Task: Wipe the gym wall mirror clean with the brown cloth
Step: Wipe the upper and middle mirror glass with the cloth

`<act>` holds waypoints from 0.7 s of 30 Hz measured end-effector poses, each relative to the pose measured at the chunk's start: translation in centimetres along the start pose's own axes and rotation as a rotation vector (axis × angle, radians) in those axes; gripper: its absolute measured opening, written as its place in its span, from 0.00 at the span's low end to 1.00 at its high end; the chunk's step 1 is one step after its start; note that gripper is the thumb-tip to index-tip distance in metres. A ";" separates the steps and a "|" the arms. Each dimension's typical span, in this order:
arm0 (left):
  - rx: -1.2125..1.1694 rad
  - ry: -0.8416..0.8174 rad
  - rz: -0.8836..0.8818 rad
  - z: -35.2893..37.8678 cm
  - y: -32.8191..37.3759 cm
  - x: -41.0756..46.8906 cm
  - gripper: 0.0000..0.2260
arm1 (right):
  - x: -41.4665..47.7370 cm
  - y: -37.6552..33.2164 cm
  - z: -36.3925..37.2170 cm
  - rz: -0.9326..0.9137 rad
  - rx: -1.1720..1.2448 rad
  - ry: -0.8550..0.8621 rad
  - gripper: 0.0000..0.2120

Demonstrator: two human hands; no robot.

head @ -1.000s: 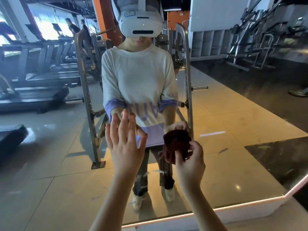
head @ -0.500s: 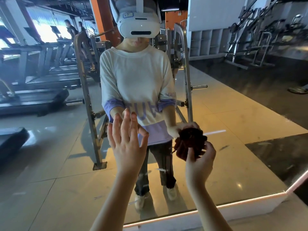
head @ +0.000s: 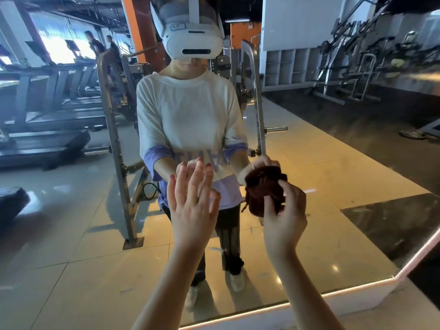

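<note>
The gym wall mirror [head: 333, 177] fills almost the whole head view and reflects me and the gym behind. My right hand [head: 284, 217] grips a bunched brown cloth [head: 262, 194] and holds it against the glass, right of centre. My left hand [head: 192, 206] is raised with straight, spread fingers; its fingertips meet their reflection on the glass, left of the cloth. Loose threads hang from the cloth's left edge.
The mirror's lower edge [head: 309, 303] runs above a lit white ledge at the bottom right, angling up at the far right. In the reflection are a steel rack [head: 114, 148], treadmills [head: 47, 129] on the left and weight machines [head: 352, 67] on the right.
My right hand has carried the cloth to the right and slightly up across the glass. My left hand has stayed nearly in place with its fingers straight.
</note>
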State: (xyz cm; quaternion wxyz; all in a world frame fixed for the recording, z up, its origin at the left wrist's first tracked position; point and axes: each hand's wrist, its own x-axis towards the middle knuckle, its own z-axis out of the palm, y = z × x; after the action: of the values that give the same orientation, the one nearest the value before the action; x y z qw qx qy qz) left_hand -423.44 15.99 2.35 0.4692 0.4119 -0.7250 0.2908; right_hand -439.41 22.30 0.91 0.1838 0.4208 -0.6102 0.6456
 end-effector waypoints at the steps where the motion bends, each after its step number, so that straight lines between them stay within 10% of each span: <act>1: -0.001 0.000 -0.001 0.0 0.0 0.0 0.30 | 0.5 0.0 -0.1 -0.074 -0.006 -0.013 0.15; 21: -0.021 0.045 -0.044 0.5 1.0 0.2 0.30 | 4.1 -1.2 0.1 -0.287 -0.084 -0.035 0.19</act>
State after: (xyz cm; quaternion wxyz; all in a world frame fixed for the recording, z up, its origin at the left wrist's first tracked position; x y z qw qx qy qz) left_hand -424.60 16.05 2.27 0.4960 0.4163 -0.7079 0.2820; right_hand -440.88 21.28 4.79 0.2809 0.5070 -0.5732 0.5792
